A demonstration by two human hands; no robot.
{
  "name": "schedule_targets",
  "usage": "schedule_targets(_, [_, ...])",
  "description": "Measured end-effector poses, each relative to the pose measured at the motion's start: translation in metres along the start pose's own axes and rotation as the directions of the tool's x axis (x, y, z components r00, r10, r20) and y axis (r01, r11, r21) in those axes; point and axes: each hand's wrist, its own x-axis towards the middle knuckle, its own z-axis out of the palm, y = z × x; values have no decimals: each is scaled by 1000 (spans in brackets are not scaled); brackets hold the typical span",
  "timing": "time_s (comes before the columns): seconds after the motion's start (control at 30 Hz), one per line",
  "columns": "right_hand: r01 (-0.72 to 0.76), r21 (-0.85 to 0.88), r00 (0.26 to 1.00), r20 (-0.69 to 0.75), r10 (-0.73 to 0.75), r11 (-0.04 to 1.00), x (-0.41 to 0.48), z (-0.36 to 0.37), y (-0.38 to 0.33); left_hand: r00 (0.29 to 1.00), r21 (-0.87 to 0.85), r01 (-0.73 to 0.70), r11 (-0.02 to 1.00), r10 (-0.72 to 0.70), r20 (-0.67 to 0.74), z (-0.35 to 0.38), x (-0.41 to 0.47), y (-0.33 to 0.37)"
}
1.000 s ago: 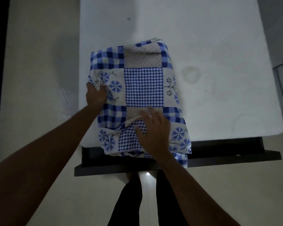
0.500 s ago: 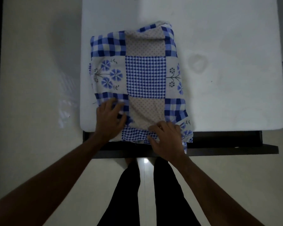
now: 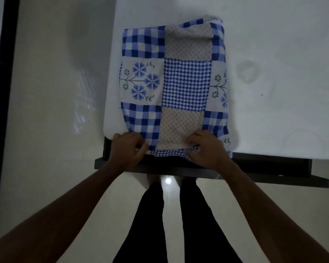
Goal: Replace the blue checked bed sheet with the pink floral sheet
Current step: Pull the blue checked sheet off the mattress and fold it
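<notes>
Blue checked sheet (image 3: 184, 86): is lying folded into a thick rectangular pad on the bare white mattress (image 3: 273, 54), at its near left corner. The near edge is hanging slightly over the mattress end, above the dark bed frame (image 3: 264, 168).
Left hand (image 3: 126, 149): is curling its fingers round the sheet's near left corner, with the thumb pressing on top of the fabric.
Right hand (image 3: 209, 150): is pinching the near edge toward its right side, with bent fingers on the top layer and the thumb at the small-check strip beneath.
Sheet relative to hands: is extending away from both hands across the mattress. The hands are gripping its nearest edge only, apart from each other, with the dotted patch between them.
Mattress surface: is showing faint ring marks to the right of the sheet.
Person: is standing close to the frame, with legs (image 3: 152, 215) in black on the pale floor (image 3: 46, 92).
</notes>
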Motion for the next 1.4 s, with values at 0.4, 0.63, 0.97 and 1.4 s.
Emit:
schedule_targets(0.4, [-403, 769, 715, -74, 695, 496, 131, -69, 68, 665, -415, 703, 578, -741, 94, -18, 150, -17])
schedule_targets(0.63, [-428, 776, 820, 119, 559, 463, 160, -88, 84, 634, -618, 694, 369, -720, 282, -29, 186, -19])
schedule_targets(0.97, [-285, 767, 882, -25, 470, 575, 280, -117, 80, 788, -527, 552, 646, -610, 79, -64, 296, -53])
schedule_targets(1.4, [-472, 754, 851, 256, 458, 456, 321, -142, 78, 727, 287, 160, 944, -309, 613, -80, 379, -4])
